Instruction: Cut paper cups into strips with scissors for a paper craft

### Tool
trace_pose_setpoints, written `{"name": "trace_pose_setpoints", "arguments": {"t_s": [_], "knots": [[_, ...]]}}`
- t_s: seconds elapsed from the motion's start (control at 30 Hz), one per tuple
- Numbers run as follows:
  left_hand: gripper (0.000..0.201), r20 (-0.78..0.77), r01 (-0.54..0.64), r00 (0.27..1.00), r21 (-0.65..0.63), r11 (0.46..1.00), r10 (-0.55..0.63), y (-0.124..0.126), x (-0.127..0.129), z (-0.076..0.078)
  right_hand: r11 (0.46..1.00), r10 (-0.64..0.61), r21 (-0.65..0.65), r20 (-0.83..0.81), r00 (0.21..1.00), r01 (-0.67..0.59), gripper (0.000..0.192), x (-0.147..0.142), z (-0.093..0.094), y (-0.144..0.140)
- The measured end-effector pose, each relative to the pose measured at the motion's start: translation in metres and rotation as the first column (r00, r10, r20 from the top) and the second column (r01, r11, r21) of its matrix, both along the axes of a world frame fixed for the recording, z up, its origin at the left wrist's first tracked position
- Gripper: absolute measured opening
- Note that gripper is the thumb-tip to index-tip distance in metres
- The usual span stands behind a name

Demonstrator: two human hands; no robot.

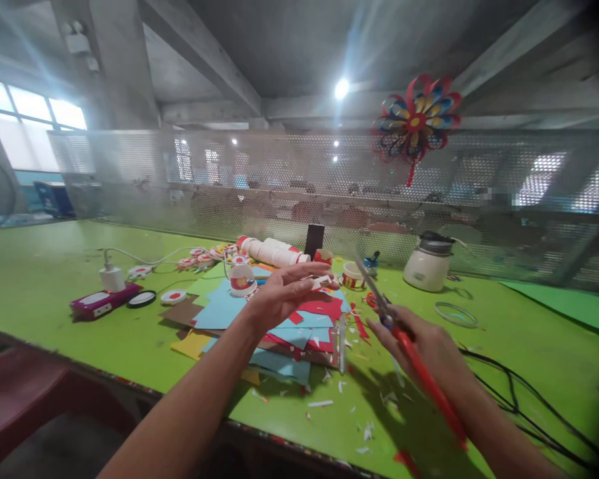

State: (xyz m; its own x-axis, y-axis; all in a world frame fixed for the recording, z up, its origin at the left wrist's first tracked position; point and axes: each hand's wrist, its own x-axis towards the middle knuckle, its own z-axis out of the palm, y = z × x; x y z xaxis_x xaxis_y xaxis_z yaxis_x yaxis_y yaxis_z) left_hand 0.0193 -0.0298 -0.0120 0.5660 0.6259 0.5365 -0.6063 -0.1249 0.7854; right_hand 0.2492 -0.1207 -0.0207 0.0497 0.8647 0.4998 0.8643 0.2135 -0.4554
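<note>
Red-handled scissors (409, 346) sat clenched in your right hand (424, 349), blades angled up-left toward the small paper scrap (323, 282) pinched by your left hand (284, 293) fingers above the counter (54, 279).

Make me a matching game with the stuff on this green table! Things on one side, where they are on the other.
Things:
1. scissors
2. paper flower
3. white pot
4. purple box

Places:
A. hanging on the mesh screen
B. far left on the table
C. in the right hand
D. at the back, right of the coloured paper pile

Pairs: 1-C, 2-A, 3-D, 4-B
</note>
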Motion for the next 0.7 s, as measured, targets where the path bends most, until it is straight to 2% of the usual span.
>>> {"name": "trace_pose_setpoints", "arguments": {"t_s": [0.07, 0.1, 0.2, 0.33, 0.5, 0.6, 0.67, 0.7], "knots": [[0.039, -0.004, -0.004, 1.000, -0.021, 1.000, 0.004, -0.001, 0.002, -0.001, 0.977, -0.097, -0.168, 0.180, 0.979, 0.128, 0.044, 0.002, -0.006, 0.011], [0.041, -0.007, -0.012, 1.000, -0.039, 0.999, 0.012, 0.000, 0.003, -0.001, 0.966, -0.088, -0.213, 0.270, 0.959, 0.149, 0.045, 0.003, -0.008, 0.015], [0.044, -0.048, -0.033, 0.999, -0.132, 0.991, 0.027, 0.001, 0.007, -0.002, 0.954, -0.029, -0.271, 0.334, 0.942, 0.126, 0.048, -0.002, -0.016, 0.018], [0.049, -0.142, -0.002, 0.989, -0.250, 0.968, -0.035, 0.005, 0.011, -0.004, 0.951, 0.076, -0.307, 0.356, 0.931, 0.040, 0.040, -0.011, -0.023, 0.014], [0.045, -0.166, 0.040, 0.980, -0.352, 0.935, -0.105, 0.014, 0.012, -0.011, 0.951, 0.183, -0.301, 0.369, 0.911, -0.070, 0.038, -0.010, -0.020, 0.010], [0.044, -0.188, 0.029, 0.975, -0.416, 0.909, -0.117, 0.019, 0.014, -0.015, 0.956, 0.229, -0.253, 0.334, 0.914, -0.147, 0.034, -0.008, -0.005, 0.008], [0.042, -0.210, 0.001, 0.972, -0.459, 0.888, -0.110, 0.019, 0.016, -0.016, 0.964, 0.235, -0.188, 0.286, 0.929, -0.187, 0.023, -0.011, 0.009, 0.007], [0.041, -0.221, -0.015, 0.970, -0.477, 0.879, -0.103, 0.018, 0.018, -0.016, 0.970, 0.226, -0.145, 0.253, 0.941, -0.195, 0.024, -0.014, 0.016, 0.008]]}}
